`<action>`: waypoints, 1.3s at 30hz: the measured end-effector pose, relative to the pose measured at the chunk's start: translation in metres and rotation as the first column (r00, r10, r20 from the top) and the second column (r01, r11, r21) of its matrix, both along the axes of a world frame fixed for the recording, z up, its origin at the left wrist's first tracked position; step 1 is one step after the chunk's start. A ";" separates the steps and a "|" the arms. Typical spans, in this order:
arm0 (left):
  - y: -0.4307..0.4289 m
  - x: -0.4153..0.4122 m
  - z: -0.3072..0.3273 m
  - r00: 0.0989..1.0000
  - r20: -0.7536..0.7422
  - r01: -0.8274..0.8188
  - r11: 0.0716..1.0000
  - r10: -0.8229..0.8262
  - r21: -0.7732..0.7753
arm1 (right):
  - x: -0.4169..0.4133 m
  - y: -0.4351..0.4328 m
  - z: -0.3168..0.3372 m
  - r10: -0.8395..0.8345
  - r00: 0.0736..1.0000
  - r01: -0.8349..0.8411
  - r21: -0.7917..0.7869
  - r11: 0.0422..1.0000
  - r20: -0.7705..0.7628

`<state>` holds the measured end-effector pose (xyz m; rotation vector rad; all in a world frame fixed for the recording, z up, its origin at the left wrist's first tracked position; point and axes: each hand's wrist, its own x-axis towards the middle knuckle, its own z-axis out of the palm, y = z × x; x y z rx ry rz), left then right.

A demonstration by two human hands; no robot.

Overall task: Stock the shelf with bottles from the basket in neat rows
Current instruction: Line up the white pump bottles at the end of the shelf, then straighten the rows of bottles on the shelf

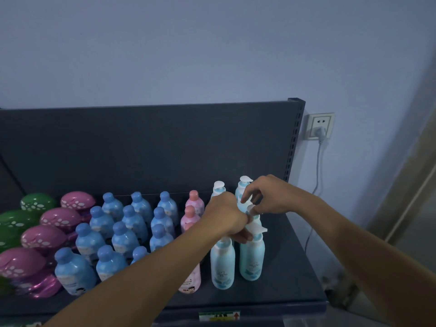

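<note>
Near edge: tag (219, 316) on the shelf (297, 274) lip. Basket out of view. Both forearms in from the near side, over the right end.

Front pair of pump bottles (223, 267) upright, side by side, close together. Left hand (227, 214) above them, fingers curled round a pump (259, 229), likely the front right bottle's; collar hidden, so not certain. Just beyond, right hand (269, 199) pinching the nozzle (251, 208) of the next bottle back between thumb and forefinger. Two more pump tops farther back, near the rear panel.

Left of these: pink bottles (194, 204) in one file, then blue bottles (122, 234) in three files, near to far.

Judged step: squaring nozzles to match along the row.

Risks:
- Tall narrow bottles, packed close. Too hard a twist or a sideways pull likely to tip one into its neighbours and down the file.
- Left forearm low over the pink file. Careless withdrawal apt to clip a cap.
- Nozzles left at odd angles: untidy row.
</note>
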<state>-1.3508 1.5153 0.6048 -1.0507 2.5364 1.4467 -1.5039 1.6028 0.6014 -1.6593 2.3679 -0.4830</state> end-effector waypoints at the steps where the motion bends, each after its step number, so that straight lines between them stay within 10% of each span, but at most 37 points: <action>1: -0.005 0.004 0.000 1.000 -0.027 0.007 0.999 -0.009 -0.053 | 0.003 0.000 0.003 -0.004 1.000 0.004 -0.021 1.000 -0.007; 9: -0.069 0.082 0.006 0.972 -0.232 -0.150 0.824 0.023 -0.546 | 0.053 -0.011 0.014 -0.104 0.993 0.096 -0.119 0.988 -0.064; 27: -0.260 0.371 -0.021 0.949 -0.229 -0.014 0.700 -0.215 -0.714 | 0.335 -0.146 -0.019 -0.185 0.982 0.184 -0.280 0.942 0.025; 39: -0.358 0.436 -0.039 0.977 -0.103 0.036 0.622 -0.186 -0.782 | 0.382 -0.212 -0.021 -0.149 0.988 0.137 -0.239 0.961 -0.031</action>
